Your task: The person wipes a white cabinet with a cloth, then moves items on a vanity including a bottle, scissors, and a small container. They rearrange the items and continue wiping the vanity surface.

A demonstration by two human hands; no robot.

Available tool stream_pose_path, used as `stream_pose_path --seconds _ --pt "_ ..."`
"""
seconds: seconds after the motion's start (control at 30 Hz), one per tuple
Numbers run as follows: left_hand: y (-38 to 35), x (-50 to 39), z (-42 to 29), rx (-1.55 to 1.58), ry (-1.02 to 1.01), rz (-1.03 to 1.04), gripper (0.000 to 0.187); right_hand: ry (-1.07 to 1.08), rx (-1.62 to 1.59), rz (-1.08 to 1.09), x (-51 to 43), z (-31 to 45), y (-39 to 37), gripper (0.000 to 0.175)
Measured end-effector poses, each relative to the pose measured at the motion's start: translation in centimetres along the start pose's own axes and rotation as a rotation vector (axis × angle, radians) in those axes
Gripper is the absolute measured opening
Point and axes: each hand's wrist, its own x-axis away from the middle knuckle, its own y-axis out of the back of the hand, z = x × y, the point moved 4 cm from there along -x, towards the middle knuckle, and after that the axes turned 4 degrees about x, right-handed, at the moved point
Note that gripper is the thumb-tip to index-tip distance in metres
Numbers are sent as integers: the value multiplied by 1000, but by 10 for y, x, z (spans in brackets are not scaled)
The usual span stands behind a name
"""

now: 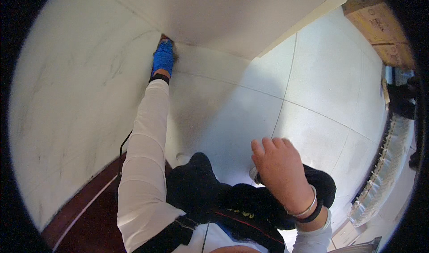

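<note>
My left hand [163, 56], in a blue covering that looks like a glove, reaches far forward to the floor corner where two walls meet. A small reddish-brown patch shows just beyond its fingertips. Its palm side is hidden, so whether it holds anything cannot be seen. A black band circles that wrist, below a white sleeve. My right hand [280, 160] is bare and hangs above my dark-clad knee, back upward, fingers slightly apart and bent down, with nothing visible in them. A light metal bracelet [310, 202] and a black band [313, 214] are on its wrist.
A marbled wall [73, 95] rises at the left, above a dark red surface [97, 216]. A pale wall [221, 18] stands ahead, its edge jutting over the tiled floor [315, 85]. Cardboard boxes [378, 28] and a cloth with beaded trim [385, 172] are at the right.
</note>
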Motion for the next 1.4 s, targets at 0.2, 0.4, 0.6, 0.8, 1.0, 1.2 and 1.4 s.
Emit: stream_pose_path --seconds 0.2,0.4,0.6,0.8,1.0,1.2,1.4 --pt "-17 8 2 -750 -79 54 50 3 -41 87 3 -1 0 20" --pt "-74 190 63 233 149 30 29 78 -27 -18 -20 -4 -5 17" --pt "-113 401 62 -598 -116 126 26 254 -57 -91 -47 11 -7 14" --pt "-13 388 11 -8 111 0 34 334 -87 -102 -50 32 -4 14" --pt "235 265 -17 -129 5 -756 57 360 -94 -127 -69 42 -3 12" --pt "266 281 25 95 138 -952 48 416 -49 -174 -102 48 -22 11" --pt "129 348 27 -44 310 -415 50 442 -78 -204 -129 58 -25 11"
